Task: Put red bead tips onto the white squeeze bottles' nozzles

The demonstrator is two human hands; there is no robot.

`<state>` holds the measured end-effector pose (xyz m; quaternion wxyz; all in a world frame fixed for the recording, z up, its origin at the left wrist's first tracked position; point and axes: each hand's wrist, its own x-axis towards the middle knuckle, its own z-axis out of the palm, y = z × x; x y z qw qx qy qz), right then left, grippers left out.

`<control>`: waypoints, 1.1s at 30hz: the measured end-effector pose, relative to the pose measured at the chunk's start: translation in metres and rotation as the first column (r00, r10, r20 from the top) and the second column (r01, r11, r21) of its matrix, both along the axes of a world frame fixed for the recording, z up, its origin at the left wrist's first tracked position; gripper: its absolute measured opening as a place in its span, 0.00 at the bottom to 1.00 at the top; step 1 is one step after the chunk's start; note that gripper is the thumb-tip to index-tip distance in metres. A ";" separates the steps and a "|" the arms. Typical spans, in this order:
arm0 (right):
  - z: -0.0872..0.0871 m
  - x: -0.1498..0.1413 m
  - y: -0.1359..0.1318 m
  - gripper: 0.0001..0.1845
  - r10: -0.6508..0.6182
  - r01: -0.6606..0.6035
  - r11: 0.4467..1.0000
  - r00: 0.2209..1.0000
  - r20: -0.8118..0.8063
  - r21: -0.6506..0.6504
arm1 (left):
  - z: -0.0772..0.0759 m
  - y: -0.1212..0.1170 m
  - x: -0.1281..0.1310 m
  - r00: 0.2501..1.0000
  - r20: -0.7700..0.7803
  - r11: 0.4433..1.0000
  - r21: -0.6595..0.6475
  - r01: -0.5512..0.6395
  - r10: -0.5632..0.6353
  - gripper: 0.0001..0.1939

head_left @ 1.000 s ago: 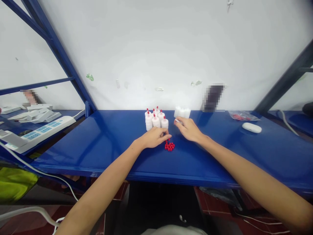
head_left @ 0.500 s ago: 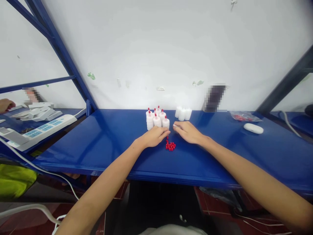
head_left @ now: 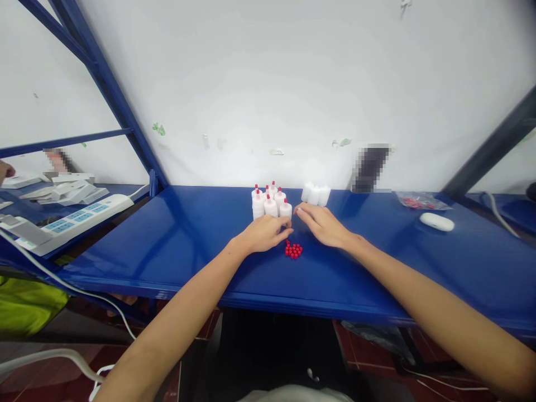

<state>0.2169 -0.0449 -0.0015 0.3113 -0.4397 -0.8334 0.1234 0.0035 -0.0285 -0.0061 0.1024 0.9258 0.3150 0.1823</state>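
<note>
My left hand (head_left: 268, 231) is closed, thumb and index finger curled close together just above a small cluster of red caps (head_left: 293, 250). Whatever its fingertips hold is too small or hidden to make out. My right hand (head_left: 321, 224) faces it a short way to the right, its fingers bent together. What lies inside them is hidden. Behind my left hand, a tight group of white bottles with red caps (head_left: 270, 207) stands upright. Beyond my right hand stand several white bottles (head_left: 316, 194) without red tips, partly covered by the hand.
On the blue table (head_left: 188, 240) at the right lie a clear bag of red pieces (head_left: 419, 201) and a white rounded case (head_left: 436, 221). A white power strip (head_left: 79, 220) and white boxes (head_left: 75, 190) lie at the left. Another person's hand (head_left: 5, 170) shows at the far left edge.
My left finger and thumb have parted slightly near the caps, and a red cap seen below them is no longer visible. My right hand has shifted slightly left and up. The other person's hand has moved left.
</note>
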 end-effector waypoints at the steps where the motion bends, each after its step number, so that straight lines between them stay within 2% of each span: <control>1: 0.001 -0.001 -0.001 0.17 0.027 -0.027 1.000 1.000 0.000 -0.006 | 0.001 -0.001 0.001 0.998 0.055 1.000 0.026 -0.004 0.003 0.12; 4: 0.002 -0.003 -0.005 0.09 0.115 -0.115 0.992 0.993 -0.010 -0.052 | 0.003 -0.004 0.002 0.971 0.241 0.996 0.085 -0.021 0.000 0.13; 7: 0.004 -0.006 -0.010 0.02 0.213 -0.218 0.972 0.975 -0.055 -0.093 | 0.002 -0.006 0.004 0.939 0.343 0.996 0.091 -0.002 -0.029 0.13; 12: 0.005 -0.010 -0.014 0.07 0.243 -0.261 0.957 0.959 -0.147 -0.123 | -0.002 -0.007 0.005 0.924 0.380 0.997 0.072 0.012 -0.038 0.13; 18: 0.004 -0.008 -0.012 0.17 0.209 -0.243 0.960 0.952 -0.223 -0.138 | -0.003 -0.007 0.006 0.928 0.371 0.995 0.102 0.004 -0.042 0.14; 23: 0.002 -0.011 -0.013 0.20 0.176 -0.235 0.954 0.941 -0.290 -0.184 | -0.004 -0.008 0.006 0.947 0.318 0.994 0.104 0.018 -0.050 0.14; 33: -0.005 -0.003 -0.001 0.23 -0.025 -0.004 0.996 0.949 -0.314 -0.090 | -0.001 -0.007 0.003 0.981 0.194 0.995 0.104 0.001 -0.022 0.20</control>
